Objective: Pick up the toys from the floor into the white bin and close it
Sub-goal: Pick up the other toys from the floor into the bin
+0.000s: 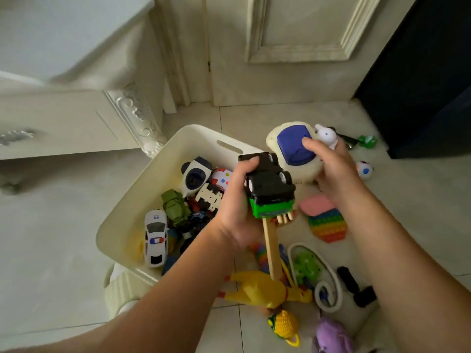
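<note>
Green-black toy truck [270,189] gripped upside-down in left hand [237,207]; right hand [331,169] clutches cream-blue toy [293,149].

A pale tiled floor [63,225] fills the lower part of the view. A cream door [280,47] with a raised rectangular panel stands at the far edge of the floor, shut in its frame. Left of the door sits a white cabinet [63,123] with a silver carved ornamental corner. Right of the door stands a dark, near-black piece of furniture [428,85], its details too dim to make out.
</note>
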The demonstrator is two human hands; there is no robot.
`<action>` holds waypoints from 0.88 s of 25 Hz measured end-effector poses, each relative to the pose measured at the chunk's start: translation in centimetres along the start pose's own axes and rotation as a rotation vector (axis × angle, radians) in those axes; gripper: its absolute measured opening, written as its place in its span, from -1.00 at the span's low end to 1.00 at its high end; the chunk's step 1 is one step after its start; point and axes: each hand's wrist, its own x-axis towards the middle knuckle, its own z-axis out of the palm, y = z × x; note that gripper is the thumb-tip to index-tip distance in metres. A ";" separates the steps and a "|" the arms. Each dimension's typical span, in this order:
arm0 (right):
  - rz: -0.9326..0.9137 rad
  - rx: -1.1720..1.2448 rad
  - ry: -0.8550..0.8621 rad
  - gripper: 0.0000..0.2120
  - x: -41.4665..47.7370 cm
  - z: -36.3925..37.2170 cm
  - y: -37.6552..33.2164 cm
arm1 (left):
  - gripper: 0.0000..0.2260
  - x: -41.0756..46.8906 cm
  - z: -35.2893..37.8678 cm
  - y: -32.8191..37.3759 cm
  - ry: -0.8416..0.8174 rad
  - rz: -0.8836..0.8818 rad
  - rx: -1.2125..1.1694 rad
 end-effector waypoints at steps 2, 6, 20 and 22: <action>-0.062 -0.103 -0.037 -0.50 -1.3 3.5 -1.0 | -0.62 -2.0 -2.0 3.1 0.033 0.095 0.013; -0.032 -0.469 -0.121 -0.47 -3.0 9.2 1.9 | -0.69 -5.2 -7.6 6.6 0.258 0.206 0.119; -0.007 -1.805 -0.548 -0.58 -3.8 14.6 12.1 | -0.64 -7.0 -14.5 6.6 0.457 0.106 0.116; -0.096 -1.455 -0.394 -0.66 -4.8 15.4 10.9 | -0.65 -6.9 -14.4 6.2 0.460 0.101 0.076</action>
